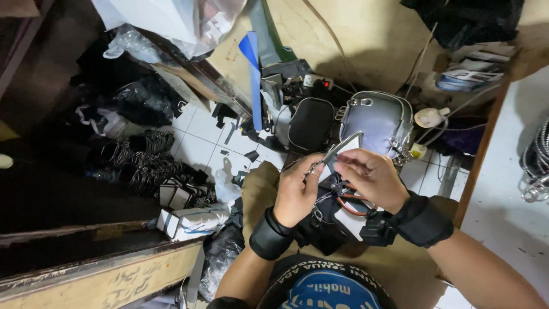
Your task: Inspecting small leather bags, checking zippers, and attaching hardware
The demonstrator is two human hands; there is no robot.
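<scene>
Seen from above, over a tan-clothed lap: left hand point(297, 191) curled nearly closed, fingertips pinching a small silver metal clip and ring at the end of a braided metal strap point(337, 150), thin and ribbed, running up and right. Right hand point(370, 177) bent over beside it, thumb and fingers pressed together on the same strap end, knuckles close to the left hand's, almost touching. Black padded bands wrapped round both wrists. Under the hands, on the lap, a soft black bag point(331, 220) with a white card-like panel and an orange-brown loop showing. Just beyond, on the white tiled floor point(197, 140), a glossy grey rounded pouch point(380, 120) with a metal zip edge, upright, and beside it to the left a matte black rounded pouch point(311, 123). Further left, a heap of dark metal rings and clips point(146, 163), shiny and tangled, and white paper-wrapped bundles point(191, 220) near the knee.
</scene>
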